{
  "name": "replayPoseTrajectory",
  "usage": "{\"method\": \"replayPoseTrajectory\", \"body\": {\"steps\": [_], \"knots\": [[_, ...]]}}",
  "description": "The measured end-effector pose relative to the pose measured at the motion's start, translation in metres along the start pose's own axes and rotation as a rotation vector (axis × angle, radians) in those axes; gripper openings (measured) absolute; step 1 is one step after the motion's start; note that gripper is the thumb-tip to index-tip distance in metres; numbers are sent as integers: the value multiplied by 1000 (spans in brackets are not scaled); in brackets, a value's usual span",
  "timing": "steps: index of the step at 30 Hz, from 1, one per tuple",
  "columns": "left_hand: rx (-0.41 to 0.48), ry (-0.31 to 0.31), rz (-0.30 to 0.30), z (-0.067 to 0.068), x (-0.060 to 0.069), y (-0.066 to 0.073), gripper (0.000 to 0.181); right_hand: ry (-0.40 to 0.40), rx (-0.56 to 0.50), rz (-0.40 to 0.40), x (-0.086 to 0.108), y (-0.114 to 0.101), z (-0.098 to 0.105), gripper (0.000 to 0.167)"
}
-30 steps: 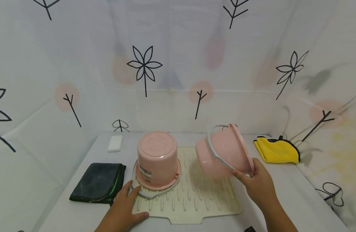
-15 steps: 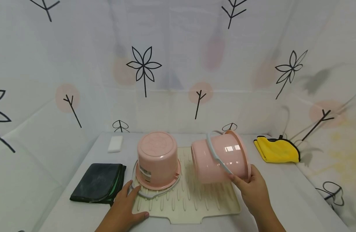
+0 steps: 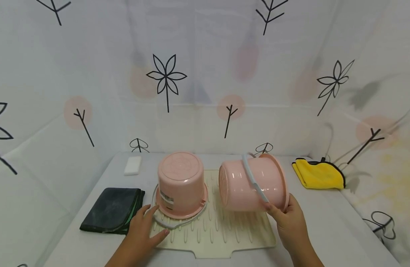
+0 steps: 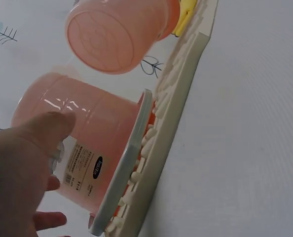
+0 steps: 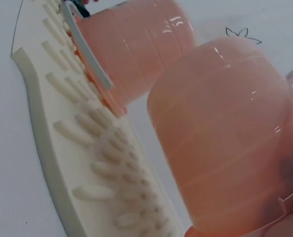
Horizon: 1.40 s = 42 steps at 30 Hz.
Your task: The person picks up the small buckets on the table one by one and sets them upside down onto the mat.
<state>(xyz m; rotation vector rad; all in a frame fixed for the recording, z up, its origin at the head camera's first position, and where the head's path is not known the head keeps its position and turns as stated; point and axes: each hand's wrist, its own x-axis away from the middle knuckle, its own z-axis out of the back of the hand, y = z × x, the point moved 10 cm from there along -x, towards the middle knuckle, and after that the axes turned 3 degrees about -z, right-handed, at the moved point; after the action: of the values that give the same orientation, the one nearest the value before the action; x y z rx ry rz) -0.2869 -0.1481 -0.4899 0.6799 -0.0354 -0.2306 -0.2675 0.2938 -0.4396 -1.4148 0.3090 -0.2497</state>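
Note:
A pink bucket (image 3: 181, 185) stands upside down on the left part of a cream ribbed drying mat (image 3: 211, 250), its grey handle (image 3: 171, 225) lying around the rim. Beside it my left hand (image 3: 139, 233) has its fingers spread; whether they touch the bucket I cannot tell. The left wrist view shows a printed label (image 4: 82, 168) on that bucket. My right hand (image 3: 291, 226) grips a second pink bucket (image 3: 239, 185) by the rim, thumb near its grey handle (image 3: 253, 178). This bucket is tipped on its side above the mat's right part, base facing left, its opening hidden.
A folded dark cloth (image 3: 111, 209) with green edging lies left of the mat. Behind it is a small white block (image 3: 133, 165). A folded yellow cloth (image 3: 318, 174) lies at the back right. Patterned white sheets (image 3: 198, 129) enclose the white table (image 3: 338, 222).
The right hand has lowered its bucket slightly and turned it closer to horizontal. My left hand has shifted a little, its thumb lifting from the mat's edge. The standing bucket has stayed put.

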Motion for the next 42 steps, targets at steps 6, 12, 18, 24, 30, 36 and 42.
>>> {"method": "replayPoseTrajectory", "body": {"steps": [6, 12, 18, 24, 30, 36, 42], "knots": [[90, 235, -133, 35, 6, 36, 59, 5, -28, 27, 2, -2, 0, 65], [188, 356, -367, 53, 8, 89, 65, 3, -11, 9, 4, 1, -1, 72], [228, 321, -503, 47, -1, 145, 73, -11, -120, 44, 6, 0, -2, 64], [298, 184, -497, 20, -13, 187, 81, -32, -145, 76, 7, -1, 0, 58], [391, 62, -407, -6, -34, 203, 92, -52, -194, 108, 6, -1, 2, 50], [460, 20, -342, -32, -61, 201, 105, -68, -239, 129, 6, -1, 4, 51], [559, -10, -281, -50, -72, 201, 122, -120, -317, 163, 9, -3, 0, 55]]}}
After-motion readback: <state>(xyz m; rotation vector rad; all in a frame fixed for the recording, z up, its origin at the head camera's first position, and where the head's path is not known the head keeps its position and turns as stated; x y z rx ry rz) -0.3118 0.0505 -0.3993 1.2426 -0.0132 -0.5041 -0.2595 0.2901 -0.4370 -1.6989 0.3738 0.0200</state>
